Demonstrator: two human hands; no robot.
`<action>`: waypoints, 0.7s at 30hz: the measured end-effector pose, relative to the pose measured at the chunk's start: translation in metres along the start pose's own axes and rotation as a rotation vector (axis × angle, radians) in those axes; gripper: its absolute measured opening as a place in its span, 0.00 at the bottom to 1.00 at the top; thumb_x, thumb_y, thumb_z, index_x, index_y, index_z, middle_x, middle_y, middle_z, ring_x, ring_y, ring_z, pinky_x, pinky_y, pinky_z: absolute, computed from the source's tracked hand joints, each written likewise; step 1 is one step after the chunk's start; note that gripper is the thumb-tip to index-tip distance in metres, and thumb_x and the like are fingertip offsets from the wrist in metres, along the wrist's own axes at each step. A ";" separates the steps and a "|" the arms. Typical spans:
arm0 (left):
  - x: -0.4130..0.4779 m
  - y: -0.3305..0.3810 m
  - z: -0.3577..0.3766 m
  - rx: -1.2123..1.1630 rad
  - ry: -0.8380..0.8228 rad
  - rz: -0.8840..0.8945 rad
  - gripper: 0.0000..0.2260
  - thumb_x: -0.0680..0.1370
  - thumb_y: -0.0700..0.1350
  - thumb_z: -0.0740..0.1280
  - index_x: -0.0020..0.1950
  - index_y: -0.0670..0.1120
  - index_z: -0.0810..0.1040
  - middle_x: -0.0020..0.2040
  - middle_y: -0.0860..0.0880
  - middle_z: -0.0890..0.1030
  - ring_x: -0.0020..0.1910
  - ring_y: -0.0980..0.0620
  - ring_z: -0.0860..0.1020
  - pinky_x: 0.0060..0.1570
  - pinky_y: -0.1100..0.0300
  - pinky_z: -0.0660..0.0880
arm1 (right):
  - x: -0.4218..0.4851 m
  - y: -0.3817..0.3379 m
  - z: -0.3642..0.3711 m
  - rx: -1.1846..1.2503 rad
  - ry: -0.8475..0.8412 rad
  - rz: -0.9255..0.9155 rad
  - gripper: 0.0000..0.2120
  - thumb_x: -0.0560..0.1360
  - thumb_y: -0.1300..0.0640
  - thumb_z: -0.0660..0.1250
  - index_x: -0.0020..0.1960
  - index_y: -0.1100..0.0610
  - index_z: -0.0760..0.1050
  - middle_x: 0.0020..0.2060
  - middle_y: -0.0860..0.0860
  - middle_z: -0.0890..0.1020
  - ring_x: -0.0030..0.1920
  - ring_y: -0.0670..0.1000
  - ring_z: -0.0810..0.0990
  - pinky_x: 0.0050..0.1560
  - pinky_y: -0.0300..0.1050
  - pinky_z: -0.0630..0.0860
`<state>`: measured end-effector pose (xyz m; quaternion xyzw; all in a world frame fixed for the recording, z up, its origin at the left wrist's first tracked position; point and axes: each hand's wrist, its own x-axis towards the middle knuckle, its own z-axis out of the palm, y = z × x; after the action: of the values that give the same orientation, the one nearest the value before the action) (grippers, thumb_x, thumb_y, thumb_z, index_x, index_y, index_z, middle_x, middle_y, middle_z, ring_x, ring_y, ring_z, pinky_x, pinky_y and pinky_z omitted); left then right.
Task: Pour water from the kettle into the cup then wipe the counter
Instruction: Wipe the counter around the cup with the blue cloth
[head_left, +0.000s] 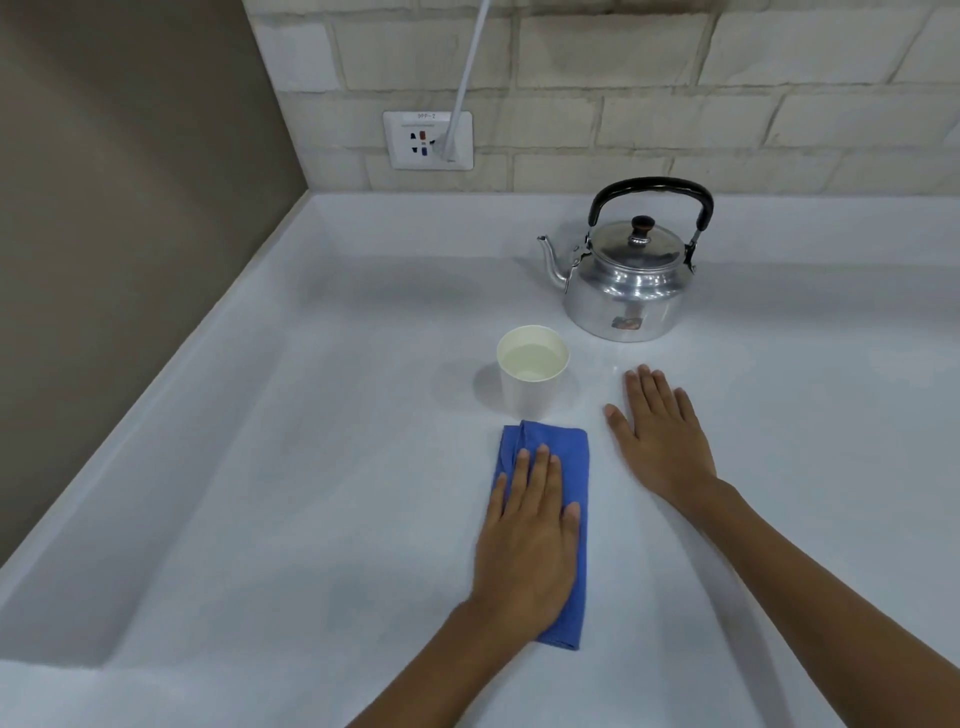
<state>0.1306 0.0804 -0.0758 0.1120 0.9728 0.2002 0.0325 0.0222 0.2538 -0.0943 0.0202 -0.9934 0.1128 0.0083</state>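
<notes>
A silver kettle with a black handle stands upright at the back right of the white counter, spout pointing left. In front of it, a white paper cup holds water. Just below the cup lies a folded blue cloth. My left hand lies flat on the cloth, fingers together, pressing it onto the counter. My right hand rests palm down on the bare counter to the right of the cloth and cup, fingers spread, holding nothing.
A wall socket with a white cable plugged in sits on the brick wall behind. A brown wall borders the counter on the left, where a raised lip runs along the edge.
</notes>
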 end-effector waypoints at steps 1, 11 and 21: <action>-0.001 -0.010 -0.007 -0.100 0.020 0.000 0.23 0.81 0.52 0.43 0.74 0.50 0.40 0.75 0.56 0.39 0.73 0.58 0.37 0.71 0.61 0.36 | -0.003 -0.003 -0.005 0.026 0.003 0.003 0.27 0.80 0.47 0.46 0.74 0.59 0.45 0.75 0.55 0.50 0.75 0.52 0.45 0.74 0.50 0.42; 0.028 -0.106 -0.033 0.080 0.073 -0.275 0.25 0.81 0.52 0.43 0.74 0.45 0.42 0.77 0.47 0.45 0.76 0.50 0.42 0.73 0.53 0.40 | -0.107 -0.131 -0.001 0.276 -0.027 -0.162 0.29 0.79 0.46 0.47 0.74 0.58 0.43 0.75 0.54 0.43 0.71 0.48 0.33 0.70 0.43 0.32; 0.025 -0.113 -0.025 0.179 0.165 -0.222 0.24 0.81 0.51 0.44 0.74 0.45 0.42 0.77 0.47 0.47 0.76 0.50 0.45 0.73 0.55 0.42 | -0.131 -0.116 -0.001 -0.071 -0.029 -0.198 0.29 0.78 0.52 0.34 0.70 0.63 0.61 0.70 0.59 0.66 0.70 0.58 0.62 0.69 0.56 0.46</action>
<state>0.0799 -0.0245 -0.0982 -0.0104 0.9925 0.1166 -0.0358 0.1576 0.1459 -0.0703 0.1194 -0.9899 0.0760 0.0059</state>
